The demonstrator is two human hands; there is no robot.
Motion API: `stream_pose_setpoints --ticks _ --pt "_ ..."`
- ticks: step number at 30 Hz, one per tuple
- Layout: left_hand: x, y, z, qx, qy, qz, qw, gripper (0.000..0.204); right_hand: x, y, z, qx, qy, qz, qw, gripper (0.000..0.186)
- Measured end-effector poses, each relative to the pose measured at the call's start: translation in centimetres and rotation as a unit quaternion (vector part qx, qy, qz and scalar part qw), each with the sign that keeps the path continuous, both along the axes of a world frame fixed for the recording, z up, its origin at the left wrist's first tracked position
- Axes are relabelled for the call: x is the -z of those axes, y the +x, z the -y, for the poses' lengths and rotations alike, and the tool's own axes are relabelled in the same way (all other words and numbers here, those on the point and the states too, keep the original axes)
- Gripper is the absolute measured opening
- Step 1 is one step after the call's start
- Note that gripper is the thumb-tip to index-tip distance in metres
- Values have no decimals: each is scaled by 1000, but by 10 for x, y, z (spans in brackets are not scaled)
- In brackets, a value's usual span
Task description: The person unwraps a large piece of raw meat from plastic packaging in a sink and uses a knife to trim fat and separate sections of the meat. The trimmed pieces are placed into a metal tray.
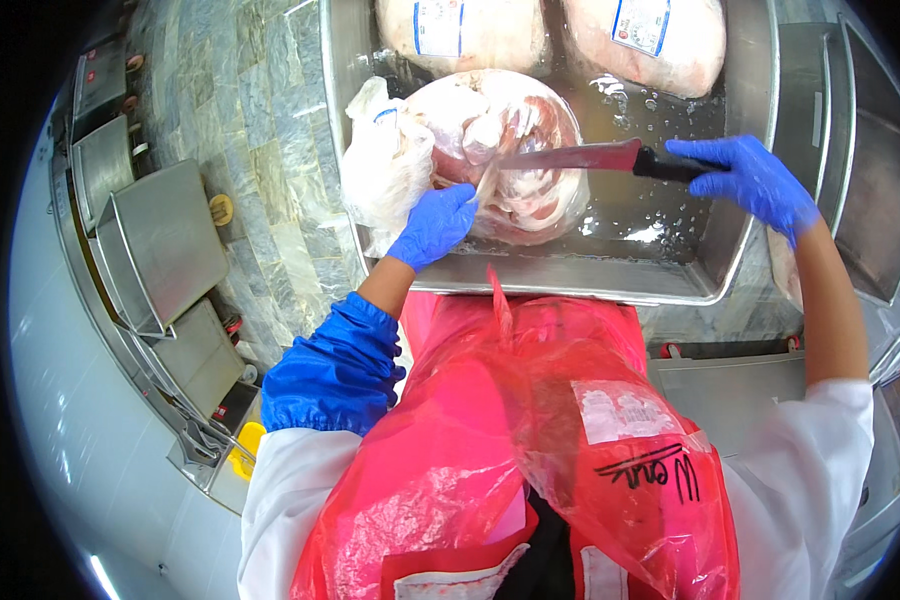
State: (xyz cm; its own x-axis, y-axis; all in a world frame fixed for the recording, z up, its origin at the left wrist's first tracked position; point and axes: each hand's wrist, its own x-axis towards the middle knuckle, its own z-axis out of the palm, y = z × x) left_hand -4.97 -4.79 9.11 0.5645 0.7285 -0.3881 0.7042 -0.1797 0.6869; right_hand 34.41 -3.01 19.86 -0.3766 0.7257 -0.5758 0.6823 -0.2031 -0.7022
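Note:
A large round piece of raw meat (pixel 535 195), pink with white fat, lies in a steel tub (pixel 570 280) in front of me. Crumpled white plastic wrap (pixel 388 165) bunches at its left side. My right hand (pixel 755 180), in a blue glove, grips the black handle of a long knife (pixel 575 157). The blade points left, its tip over the middle of the meat. My left hand (pixel 438 225), also blue-gloved, is closed at the meat's near left edge. Its fingertips pinch a pale strip (pixel 488 184), fat or film, I cannot tell which, just beside the knife tip.
Two more large wrapped pieces of meat, one labelled at left (pixel 475 40) and one at right (pixel 660 65), sit at the tub's far side. Thin, wet liquid covers the tub floor. Steel carts (pixel 165 245) stand on the tiled floor to the left; steel bins (pixel 870 160) are at the right.

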Motion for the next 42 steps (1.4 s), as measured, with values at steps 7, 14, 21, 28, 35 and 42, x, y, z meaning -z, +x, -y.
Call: stream_pose_setpoints --ticks 7,14,21,28,35,42 --pt "-5 5 8 10 21 -39 999 12 -88 -83 34 -168 163 185 954 53" --pt "-3 23 26 15 102 -76 992 10 -96 -133 70 -245 179 231 924 55" --pt "-1 24 35 -21 118 -57 991 10 -63 -91 55 -143 122 177 966 52" --pt "3 21 39 31 83 -143 986 10 -8 -21 6 -92 39 -2 995 48" --pt "37 6 43 8 53 -185 981 14 -16 -18 13 -92 49 81 991 44" --pt "36 17 45 34 16 -266 963 20 -70 -3 45 151 -25 52 987 40"
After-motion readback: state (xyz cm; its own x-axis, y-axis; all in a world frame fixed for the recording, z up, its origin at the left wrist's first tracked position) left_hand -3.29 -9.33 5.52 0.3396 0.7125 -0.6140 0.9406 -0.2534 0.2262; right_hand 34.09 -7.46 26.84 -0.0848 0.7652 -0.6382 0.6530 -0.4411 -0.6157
